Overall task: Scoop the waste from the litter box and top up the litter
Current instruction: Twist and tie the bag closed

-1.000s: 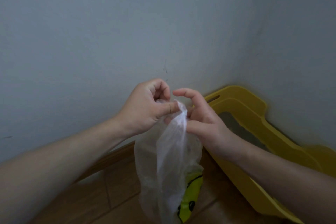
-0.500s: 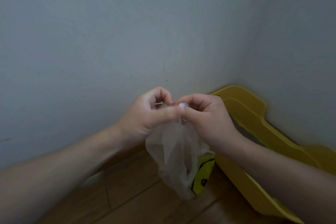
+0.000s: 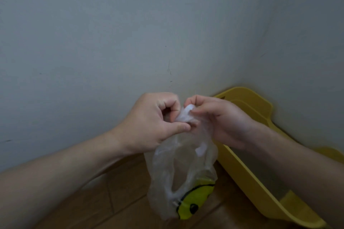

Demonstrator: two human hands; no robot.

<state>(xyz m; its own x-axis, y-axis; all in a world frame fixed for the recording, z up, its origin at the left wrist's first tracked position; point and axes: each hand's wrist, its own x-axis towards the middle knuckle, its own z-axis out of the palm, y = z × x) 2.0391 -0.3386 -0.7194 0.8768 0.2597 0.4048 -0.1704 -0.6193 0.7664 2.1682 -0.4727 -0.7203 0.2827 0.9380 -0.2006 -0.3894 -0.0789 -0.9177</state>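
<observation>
— Starting at the left, what do you see?
— The left hand [image 3: 152,124], raised in front of the grey wall [image 3: 111,42]. Its fingers are curled, with the thumb pinching the gathered neck of a clear plastic bag [image 3: 167,169].
— And the bag itself?
— It hangs below the 2 hands, above the wooden floor [image 3: 115,191]. A yellow-green patch [image 3: 197,197] with black marks shows near its bottom; I cannot tell what it is.
— The other hand?
— The right hand [image 3: 223,119] sits just beside the left, almost touching it. Its fingertips grip the same bunched neck.
— Where is the litter box?
— The yellow litter box [image 3: 260,106] stands on the floor in the corner at the right, partly behind the right forearm, with something grey inside.
</observation>
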